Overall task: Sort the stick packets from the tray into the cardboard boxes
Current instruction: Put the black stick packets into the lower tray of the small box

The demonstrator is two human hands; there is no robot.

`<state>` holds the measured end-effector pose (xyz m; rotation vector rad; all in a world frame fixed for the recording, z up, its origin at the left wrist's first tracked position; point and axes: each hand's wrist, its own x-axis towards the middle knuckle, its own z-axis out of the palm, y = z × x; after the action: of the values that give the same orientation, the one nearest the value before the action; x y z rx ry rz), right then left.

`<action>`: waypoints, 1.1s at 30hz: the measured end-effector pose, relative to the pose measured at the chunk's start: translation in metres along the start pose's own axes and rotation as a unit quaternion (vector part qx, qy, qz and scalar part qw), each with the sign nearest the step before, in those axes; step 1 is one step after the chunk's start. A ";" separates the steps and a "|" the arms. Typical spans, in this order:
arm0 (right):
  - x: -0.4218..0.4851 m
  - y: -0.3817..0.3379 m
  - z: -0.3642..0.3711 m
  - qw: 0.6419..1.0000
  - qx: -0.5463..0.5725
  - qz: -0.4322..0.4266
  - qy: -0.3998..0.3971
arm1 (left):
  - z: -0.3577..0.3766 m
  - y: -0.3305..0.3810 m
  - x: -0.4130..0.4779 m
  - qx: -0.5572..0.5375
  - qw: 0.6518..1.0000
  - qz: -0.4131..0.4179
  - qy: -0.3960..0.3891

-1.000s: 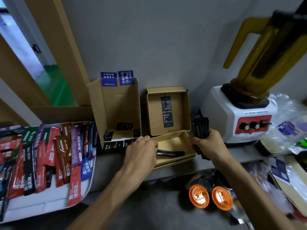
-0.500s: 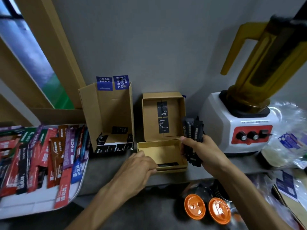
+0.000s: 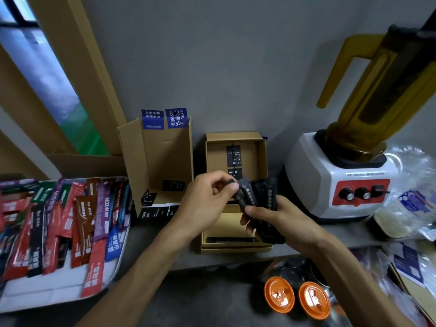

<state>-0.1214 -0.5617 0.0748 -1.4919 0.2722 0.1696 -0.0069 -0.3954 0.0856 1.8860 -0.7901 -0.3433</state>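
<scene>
— What's the right hand (image 3: 280, 223) got?

— A fan of black packets (image 3: 259, 204), fingers wrapped round their lower halves, thumb laid across the front. The tops splay up and to the left, towards the other hand.

— And the left hand (image 3: 207, 204)?

— Pinched shut, thumb against forefinger, on the top end of the leftmost packet in that fan (I'd guess it means to draw that one out, though that's only my reading). The two hands are nearly touching, with just the packet tops between them.

— Where would it go?

— Straight down, I'd say. The small box (image 3: 232, 234) sits open on the counter (image 3: 165, 241) right under both hands, and one black packet (image 3: 230, 239) already lies in it flat, long axis running left to right along the near wall. The pinched one stands nearly upright, so it would have to be tipped over sideways to lie alongside. The left hand is the one holding its free end and is nearer the box's open middle; the right is busy keeping the rest together.

— And the other packets?

— Most are still on the tray (image 3: 56, 293) off to the left, a jumble of red, brown, purple and black, well apart from the hands. The tall box (image 3: 155, 166) stands between tray and small box; whether it holds any packets I can't tell.
</scene>
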 end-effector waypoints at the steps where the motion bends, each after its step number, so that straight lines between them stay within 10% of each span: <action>1: -0.001 0.002 0.001 1.000 0.010 0.000 0.003 | 0.000 -0.002 0.000 -0.019 1.000 0.003 -0.003; 7: -0.009 0.013 -0.001 0.987 0.115 0.036 0.103 | -0.021 -0.012 -0.016 -0.179 0.984 -0.011 -0.004; 20: -0.012 0.013 0.009 0.970 0.167 -0.042 0.173 | -0.022 -0.018 -0.038 -0.171 0.984 -0.031 0.023; 33: -0.017 -0.003 0.016 0.969 0.058 -0.094 0.221 | -0.007 -0.002 -0.023 0.178 0.980 0.081 -0.040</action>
<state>-0.1359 -0.5449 0.0836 -1.4169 0.4876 -0.3312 -0.0189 -0.3749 0.0847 2.1307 -1.1110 -0.1843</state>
